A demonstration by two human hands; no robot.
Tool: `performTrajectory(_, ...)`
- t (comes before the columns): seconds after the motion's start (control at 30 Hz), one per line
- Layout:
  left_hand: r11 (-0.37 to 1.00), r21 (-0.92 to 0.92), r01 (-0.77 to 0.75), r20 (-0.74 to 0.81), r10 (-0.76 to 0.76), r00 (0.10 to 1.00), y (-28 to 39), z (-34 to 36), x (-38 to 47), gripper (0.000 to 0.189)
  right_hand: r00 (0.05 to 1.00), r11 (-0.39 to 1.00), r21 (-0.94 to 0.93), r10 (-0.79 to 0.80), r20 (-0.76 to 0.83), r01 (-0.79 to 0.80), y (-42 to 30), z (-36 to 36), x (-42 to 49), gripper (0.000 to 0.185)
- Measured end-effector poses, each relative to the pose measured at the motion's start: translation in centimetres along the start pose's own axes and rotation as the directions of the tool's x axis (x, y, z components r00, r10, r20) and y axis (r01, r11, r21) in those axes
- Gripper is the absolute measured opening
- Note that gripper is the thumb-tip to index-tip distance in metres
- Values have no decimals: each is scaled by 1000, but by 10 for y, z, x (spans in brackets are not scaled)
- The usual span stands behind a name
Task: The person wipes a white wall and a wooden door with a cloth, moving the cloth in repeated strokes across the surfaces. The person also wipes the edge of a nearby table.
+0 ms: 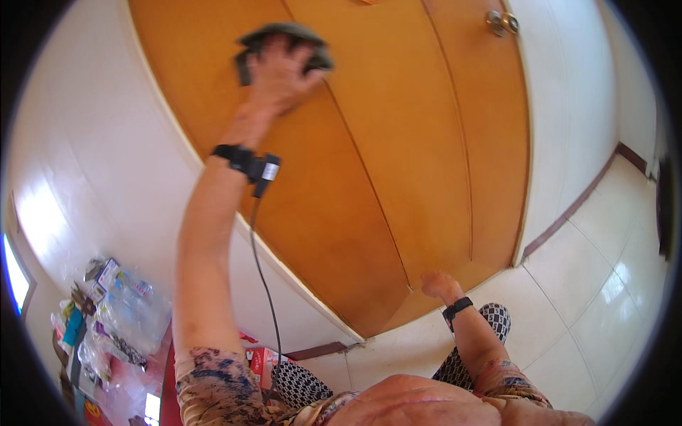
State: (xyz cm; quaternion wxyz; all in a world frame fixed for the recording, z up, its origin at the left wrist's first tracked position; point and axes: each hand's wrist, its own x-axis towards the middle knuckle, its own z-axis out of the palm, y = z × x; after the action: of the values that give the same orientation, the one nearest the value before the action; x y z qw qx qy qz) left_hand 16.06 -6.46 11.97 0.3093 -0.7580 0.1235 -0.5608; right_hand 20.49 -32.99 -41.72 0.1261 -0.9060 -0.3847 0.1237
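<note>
My left hand point(282, 72) is raised high and presses a dark cloth point(290, 33) flat against the orange-brown wooden door point(394, 122), left of its middle. The hand is slightly blurred, with its fingers spread over the folded cloth. A black strap with a small device point(261, 169) and a cable is around that wrist. Low in front of the door, my right hand point(441, 284) is closed into a loose fist, with nothing seen in it. A black band point(458, 308) circles the right wrist. The round metal doorknob point(502, 23) is at the door's upper right.
At the lower left, a red table point(152, 367) bears plastic bags and clear plastic bottles point(130, 303). A red box point(260, 365) stands on the floor beside my leg. White walls flank the door, and pale floor tiles point(565, 319) extend to the right.
</note>
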Motion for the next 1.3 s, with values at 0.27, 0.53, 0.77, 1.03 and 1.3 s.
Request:
performTrajectory(0.27,977,19,-211,127,207,970,5,-19,2,36,977,969,127,214,-4,-212,2,-5,-18,35)
performTrajectory(0.53,854,250,457,-132,-437,890,-159,-50,32,66,992,992,33,122,11,-122,11,-5,-7,35)
performTrajectory(0.77,983,150,105,-74,-95,993,-106,-34,97,59,994,993,60,103,26,-104,4,-5,4,35)
performTrajectory(1.03,960,-37,-277,272,276,922,-8,-42,-7,66,997,995,64,82,-7,-81,-1,-12,-7,33)
performTrajectory(1.3,965,248,84,92,-109,990,-105,-62,-3,66,990,991,62,127,-68,-122,10,5,-6,32)
